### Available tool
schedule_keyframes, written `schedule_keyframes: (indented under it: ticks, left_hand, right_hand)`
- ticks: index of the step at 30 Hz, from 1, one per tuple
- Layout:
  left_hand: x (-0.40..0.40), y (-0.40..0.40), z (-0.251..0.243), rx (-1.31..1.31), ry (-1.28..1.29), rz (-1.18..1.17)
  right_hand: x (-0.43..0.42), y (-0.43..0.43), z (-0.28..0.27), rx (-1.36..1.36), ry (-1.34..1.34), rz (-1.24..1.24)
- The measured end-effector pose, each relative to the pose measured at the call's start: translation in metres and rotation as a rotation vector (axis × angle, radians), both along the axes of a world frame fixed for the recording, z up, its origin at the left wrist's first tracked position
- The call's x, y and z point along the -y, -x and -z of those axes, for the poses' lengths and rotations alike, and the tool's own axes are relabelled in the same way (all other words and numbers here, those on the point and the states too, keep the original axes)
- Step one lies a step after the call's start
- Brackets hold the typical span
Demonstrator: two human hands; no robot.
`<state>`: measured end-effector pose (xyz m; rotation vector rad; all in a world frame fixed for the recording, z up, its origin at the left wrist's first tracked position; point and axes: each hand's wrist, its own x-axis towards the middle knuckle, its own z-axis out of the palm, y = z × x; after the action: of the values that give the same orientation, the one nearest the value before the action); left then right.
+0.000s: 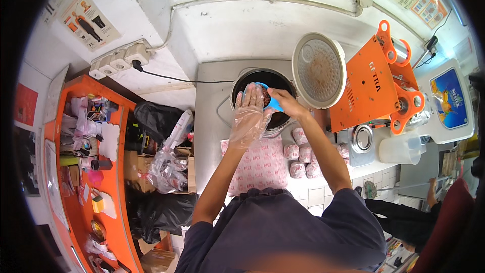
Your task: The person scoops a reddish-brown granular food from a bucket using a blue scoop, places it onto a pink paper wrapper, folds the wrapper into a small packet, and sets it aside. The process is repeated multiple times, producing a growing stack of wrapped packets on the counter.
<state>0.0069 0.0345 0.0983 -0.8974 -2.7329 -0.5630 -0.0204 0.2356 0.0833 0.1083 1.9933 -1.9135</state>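
Observation:
My left hand, in a clear plastic glove, lies flat across the mouth of a blue plastic bowl, its fingers extended. Reddish-brown grains, perhaps cooked rice, show beside the fingers. Bare, my right hand grips the bowl's right side. Both hands are over the open rice cooker, whose dark interior is partly hidden by them. Its raised lid has brownish residue inside. Printed pink-and-white wrapping paper is spread on the steel table below my hands. Several round wrapped parcels sit to its right.
An orange Getra machine stands right of the lid. Near it are a scale and a translucent pitcher. A black cable runs to wall sockets. Orange shelving and bags are left; a person holds a long handle at right.

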Motion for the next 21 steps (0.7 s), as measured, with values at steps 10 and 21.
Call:
schedule_keyframes:
  ticks: [10, 21]
  left_hand:
    - [0.011, 0.033, -0.038, -0.094, 0.081, 0.196]
    - [0.047, 0.040, -0.065, -0.163, -0.520, -0.399]
  right_hand:
    - [-0.001, 0.009, -0.034, -0.165, 0.234, 0.100]
    - [-0.010, 0.015, -0.044, -0.181, 0.260, 0.218]
